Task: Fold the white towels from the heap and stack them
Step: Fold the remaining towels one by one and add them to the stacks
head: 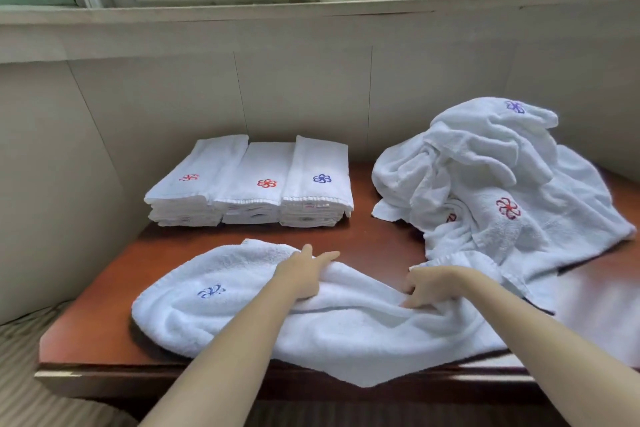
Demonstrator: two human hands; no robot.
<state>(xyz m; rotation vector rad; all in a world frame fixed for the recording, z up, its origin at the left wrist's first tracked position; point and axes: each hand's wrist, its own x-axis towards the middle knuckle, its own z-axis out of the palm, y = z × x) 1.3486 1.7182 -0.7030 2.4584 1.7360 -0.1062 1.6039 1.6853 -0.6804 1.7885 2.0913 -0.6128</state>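
One towel [346,333] is spread on the near part of the table [97,333]. Its long axis runs left to right along the near edge, and one corner is draped over that edge. A blue flower emblem [211,291] is seen on its left end. A raised ridge of cloth is gathered along its far side, and both hands are set on that ridge.

The left hand [304,276] is placed near the towel's middle. Its thumb and forefinger are stretched away toward the far side, while the other fingers appear to be curled into the fold. The right hand [427,286] is closed on the same ridge further right, its fingers tucked into the cloth. The bunched right end thus lies nearer the right hand and the flatter left end nearer the left. The towel is judged to be at the straightening stage, with no fold made yet.

The heap [485,177] is piled at the far right, and whether it overlaps the towel's right end cannot be told. Three stacks [249,184] of folded towels are ranged side by side at the far left, apart from both hands.
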